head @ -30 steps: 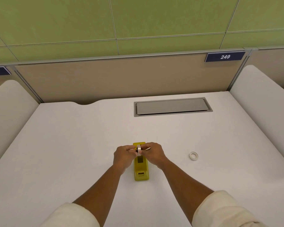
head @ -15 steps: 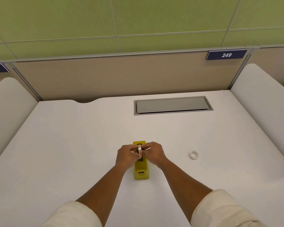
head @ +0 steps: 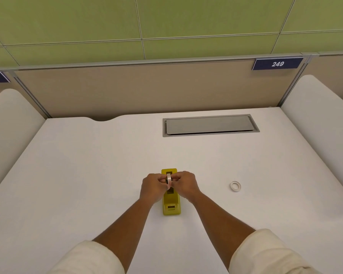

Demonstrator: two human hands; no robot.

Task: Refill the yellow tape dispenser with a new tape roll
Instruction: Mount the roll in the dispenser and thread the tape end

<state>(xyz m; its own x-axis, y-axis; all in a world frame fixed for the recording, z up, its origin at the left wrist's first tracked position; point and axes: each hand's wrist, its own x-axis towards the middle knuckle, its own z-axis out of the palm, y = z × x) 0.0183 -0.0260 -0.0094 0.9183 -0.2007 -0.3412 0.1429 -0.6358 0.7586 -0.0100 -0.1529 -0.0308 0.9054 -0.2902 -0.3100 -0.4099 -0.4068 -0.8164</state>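
So the tape roll (head: 169,179) is upright, pinched between left hand (head: 152,188) and right hand (head: 185,184), right over the yellow dispenser (head: 171,196) mid-desk; a spare ring (head: 235,186) lies off right.

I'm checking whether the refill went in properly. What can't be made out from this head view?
- Whether the tape roll is seated in the yellow dispenser: the left hand and right hand cover its sides.
- The dispenser's cradle: hidden under roll and fingers.
- The cutter end: too small to show any blade or tape.
- The small ring on the desk: too small to tell empty core from roll.
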